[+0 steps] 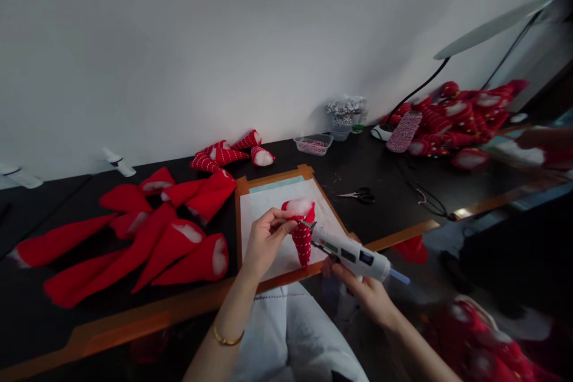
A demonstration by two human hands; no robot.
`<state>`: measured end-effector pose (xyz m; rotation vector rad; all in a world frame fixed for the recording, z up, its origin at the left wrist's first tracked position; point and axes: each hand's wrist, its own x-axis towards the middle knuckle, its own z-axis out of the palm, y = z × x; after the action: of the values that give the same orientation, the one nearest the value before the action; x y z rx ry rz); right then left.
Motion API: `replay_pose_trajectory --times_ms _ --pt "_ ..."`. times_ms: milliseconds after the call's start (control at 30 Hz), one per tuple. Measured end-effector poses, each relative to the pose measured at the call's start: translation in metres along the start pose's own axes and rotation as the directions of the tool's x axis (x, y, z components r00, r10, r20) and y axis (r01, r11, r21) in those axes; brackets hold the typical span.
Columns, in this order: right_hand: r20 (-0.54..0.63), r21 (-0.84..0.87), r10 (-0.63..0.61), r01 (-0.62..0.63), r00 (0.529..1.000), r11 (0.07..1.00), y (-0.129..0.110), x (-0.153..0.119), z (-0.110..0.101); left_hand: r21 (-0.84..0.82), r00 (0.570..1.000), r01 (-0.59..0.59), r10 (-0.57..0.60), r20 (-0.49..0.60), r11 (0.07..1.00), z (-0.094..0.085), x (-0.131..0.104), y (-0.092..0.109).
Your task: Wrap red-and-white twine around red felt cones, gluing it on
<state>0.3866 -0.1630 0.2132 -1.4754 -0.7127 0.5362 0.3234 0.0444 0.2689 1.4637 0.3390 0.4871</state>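
Observation:
Over the paper-covered board [264,250], my left hand [268,236] pinches the upper edge of a red stuffed cone [302,246]. White filling shows at the cone's wide top, rows of pale cord or stitching run round its body, and its tip points down. A white hot glue gun [351,252] is gripped in my right hand [364,292], its nozzle close to the cone's upper side near my left fingertips. From the gun's rear sticks a bluish glue stick [400,276]. A thin red-and-white string [284,296] runs across my lap.
Plain red stuffed cones [147,250] cover the left of the black table; several corded ones [224,156] lie behind. Scissors [360,195], a plastic tray [313,144], a twine spool [404,131], a lamp [492,30] and piled red cones [461,119] occupy the right. Another person's hand [537,138] is far right.

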Motion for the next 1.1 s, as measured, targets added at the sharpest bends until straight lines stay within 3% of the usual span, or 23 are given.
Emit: replay_pose_trajectory --times_ms 200,767,1100 --pt "0.026 -0.036 0.015 -0.014 1.0 0.999 -0.003 -0.001 -0.001 -0.015 1.0 0.005 -0.005 -0.004 1.0 0.001 0.001 -0.001" --pt "0.036 -0.028 0.044 -0.043 0.998 0.999 0.019 -0.005 -0.005 -0.05 1.0 0.009 -0.008 0.015 0.999 0.003 0.002 -0.004" --pt "-0.032 0.013 -0.008 0.008 0.999 1.0 0.007 -0.002 -0.005 -0.094 1.0 0.012 -0.011 0.01 0.995 0.005 0.002 -0.007"
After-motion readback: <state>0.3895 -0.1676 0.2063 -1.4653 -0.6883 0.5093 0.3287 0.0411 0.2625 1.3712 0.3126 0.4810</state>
